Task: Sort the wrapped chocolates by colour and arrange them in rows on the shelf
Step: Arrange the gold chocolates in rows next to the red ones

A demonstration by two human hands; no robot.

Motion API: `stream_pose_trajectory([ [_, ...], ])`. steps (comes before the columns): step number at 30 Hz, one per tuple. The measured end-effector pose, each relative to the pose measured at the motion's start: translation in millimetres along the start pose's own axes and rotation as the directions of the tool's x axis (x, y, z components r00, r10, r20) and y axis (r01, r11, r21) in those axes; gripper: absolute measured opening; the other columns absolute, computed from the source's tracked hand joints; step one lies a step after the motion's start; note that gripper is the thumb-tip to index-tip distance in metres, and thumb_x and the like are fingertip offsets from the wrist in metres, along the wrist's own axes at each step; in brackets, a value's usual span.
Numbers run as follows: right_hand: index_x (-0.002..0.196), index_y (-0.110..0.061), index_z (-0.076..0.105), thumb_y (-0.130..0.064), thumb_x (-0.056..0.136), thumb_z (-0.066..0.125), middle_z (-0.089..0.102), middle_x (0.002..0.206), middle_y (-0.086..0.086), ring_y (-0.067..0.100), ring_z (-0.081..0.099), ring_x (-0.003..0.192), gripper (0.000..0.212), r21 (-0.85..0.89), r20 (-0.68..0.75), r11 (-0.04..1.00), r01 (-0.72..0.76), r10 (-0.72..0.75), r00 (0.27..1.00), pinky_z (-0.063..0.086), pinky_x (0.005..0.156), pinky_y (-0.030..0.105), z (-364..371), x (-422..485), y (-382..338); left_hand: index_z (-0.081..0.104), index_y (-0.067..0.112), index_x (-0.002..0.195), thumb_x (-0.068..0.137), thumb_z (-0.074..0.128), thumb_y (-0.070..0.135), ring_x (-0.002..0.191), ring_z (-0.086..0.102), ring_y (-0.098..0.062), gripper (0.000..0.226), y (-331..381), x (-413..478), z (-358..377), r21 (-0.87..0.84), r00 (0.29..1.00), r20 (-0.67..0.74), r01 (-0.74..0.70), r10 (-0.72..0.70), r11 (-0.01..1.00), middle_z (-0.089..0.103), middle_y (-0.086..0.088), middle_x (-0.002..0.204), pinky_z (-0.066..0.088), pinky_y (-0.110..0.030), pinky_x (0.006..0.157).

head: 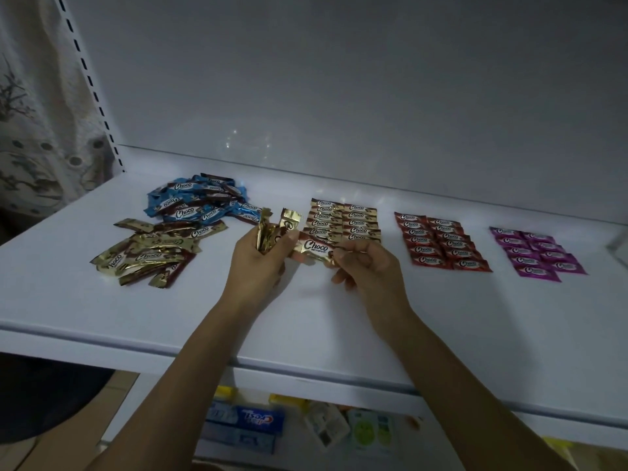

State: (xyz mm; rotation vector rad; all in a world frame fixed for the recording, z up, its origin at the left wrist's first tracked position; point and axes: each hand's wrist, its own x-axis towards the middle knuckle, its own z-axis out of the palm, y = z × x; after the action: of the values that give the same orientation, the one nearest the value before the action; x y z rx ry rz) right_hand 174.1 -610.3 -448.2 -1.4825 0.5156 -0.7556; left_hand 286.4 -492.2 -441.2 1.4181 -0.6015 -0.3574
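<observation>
The left hand point(258, 263) grips a gold bundle point(272, 229); the right hand point(365, 263) pinches one gold chocolate point(314, 248) by its end — both just in front of the gold rows point(343, 220) on the shelf point(170, 317).

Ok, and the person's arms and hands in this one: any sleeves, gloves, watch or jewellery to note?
The left forearm and right forearm are bare down to the frame's lower edge, with no sleeve in view. The left hand and right hand wear no gloves, and neither wrist shows a watch or bracelet. The light is too dim to rule out a ring.
</observation>
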Motion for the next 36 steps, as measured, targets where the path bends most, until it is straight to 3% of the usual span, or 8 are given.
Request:
stream_pose_trajectory([
  [6, 0.087, -0.016, 0.066, -0.002, 0.085, 0.067, 0.067, 0.075, -0.002, 0.0, 0.06, 0.062, 0.014, -0.236, -0.055, 0.966, 0.104, -0.12, 0.991, 0.047, 0.062, 0.016, 5.3, 1.9, 13.1, 0.059, 0.019, 0.081, 0.095, 0.058, 0.022, 0.044, 0.045, -0.004, 0.014, -6.5, 2.0, -0.1, 0.006, 0.99, -0.135, -0.046, 0.046, 0.999, 0.065, 0.001, 0.068, 0.037, -0.024, 0.05],
  [10, 0.093, -0.019, 0.066, -0.01, 0.081, 0.071, 0.063, 0.085, -0.008, -0.003, 0.055, 0.07, 0.015, -0.565, 0.017, 0.813, 0.14, -0.158, 0.987, 0.04, 0.064, 0.009, 6.9, 2.1, 19.5, 0.058, 0.026, 0.088, 0.094, 0.059, 0.025, 0.047, 0.049, 0.0, 0.007, -9.4, 4.1, -1.3, 0.016, 0.975, -0.211, -0.071, 0.072, 0.997, 0.065, 0.004, 0.066, 0.038, -0.032, 0.058],
  [13, 0.102, -0.017, 0.065, -0.012, 0.08, 0.069, 0.061, 0.101, -0.008, 0.009, 0.057, 0.088, 0.022, -0.636, 0.003, 0.721, 0.276, -0.356, 0.934, 0.042, 0.076, 0.013, 5.0, -3.1, 17.2, 0.059, 0.027, 0.09, 0.095, 0.059, 0.026, 0.048, 0.05, 0.0, 0.005, -10.4, 4.1, -0.6, 0.027, 0.977, -0.199, -0.068, 0.072, 0.997, 0.065, 0.004, 0.067, 0.038, -0.032, 0.06],
  [15, 0.101, -0.018, 0.066, -0.021, 0.081, 0.062, 0.062, 0.096, -0.01, 0.01, 0.057, 0.089, 0.021, -0.682, 0.128, 0.599, 0.42, -0.467, 0.875, 0.038, 0.082, 0.015, 8.5, -10.6, 14.3, 0.059, 0.026, 0.09, 0.095, 0.059, 0.025, 0.048, 0.05, 0.0, 0.004, -11.7, 6.0, -0.7, 0.025, 0.979, -0.195, -0.061, 0.065, 0.998, 0.065, 0.003, 0.068, 0.039, -0.033, 0.062],
  [19, 0.098, -0.021, 0.069, -0.031, 0.082, 0.059, 0.07, 0.089, -0.006, 0.011, 0.06, 0.086, 0.021, -0.785, 0.435, 0.249, 0.567, -0.429, 0.791, 0.035, 0.084, 0.027, 17.5, -18.5, 17.9, 0.058, 0.028, 0.088, 0.095, 0.057, 0.028, 0.056, 0.053, -0.004, 0.007, -12.9, 6.9, -0.6, 0.068, 0.986, -0.16, -0.043, 0.054, 0.997, 0.068, -0.001, 0.077, 0.041, -0.036, 0.068],
  [26, 0.096, -0.018, 0.066, -0.029, 0.084, 0.056, 0.069, 0.088, -0.005, 0.014, 0.063, 0.083, 0.02, -0.826, 0.377, 0.279, 0.489, -0.369, 0.849, 0.036, 0.079, 0.025, 16.0, -17.4, 20.4, 0.055, 0.029, 0.093, 0.096, 0.056, 0.026, 0.059, 0.053, -0.006, 0.004, -14.1, 5.5, -1.0, 0.075, 0.991, -0.12, -0.05, 0.058, 0.996, 0.07, -0.005, 0.084, 0.04, -0.032, 0.064],
  [31, 0.098, -0.02, 0.066, -0.031, 0.08, 0.059, 0.067, 0.092, -0.005, 0.016, 0.06, 0.089, 0.023, -0.873, 0.32, 0.213, 0.438, -0.425, 0.846, 0.04, 0.075, 0.028, 14.0, -14.3, 24.9, 0.058, 0.027, 0.093, 0.096, 0.056, 0.027, 0.064, 0.053, -0.013, 0.004, -17.5, 6.7, -1.7, 0.12, 0.995, -0.087, -0.046, 0.057, 0.992, 0.07, -0.007, 0.087, 0.04, -0.037, 0.064],
  [36, 0.096, -0.02, 0.066, -0.03, 0.082, 0.057, 0.068, 0.09, -0.006, 0.016, 0.063, 0.087, 0.02, -0.869, 0.297, 0.25, 0.428, -0.428, 0.853, 0.043, 0.077, 0.032, 13.8, -15.2, 25.4, 0.063, 0.026, 0.091, 0.094, 0.059, 0.024, 0.054, 0.053, -0.002, 0.006, -13.9, 3.8, -2.3, 0.125, 0.994, -0.055, -0.082, 0.09, 0.989, 0.072, -0.003, 0.082, 0.039, -0.028, 0.057],
])
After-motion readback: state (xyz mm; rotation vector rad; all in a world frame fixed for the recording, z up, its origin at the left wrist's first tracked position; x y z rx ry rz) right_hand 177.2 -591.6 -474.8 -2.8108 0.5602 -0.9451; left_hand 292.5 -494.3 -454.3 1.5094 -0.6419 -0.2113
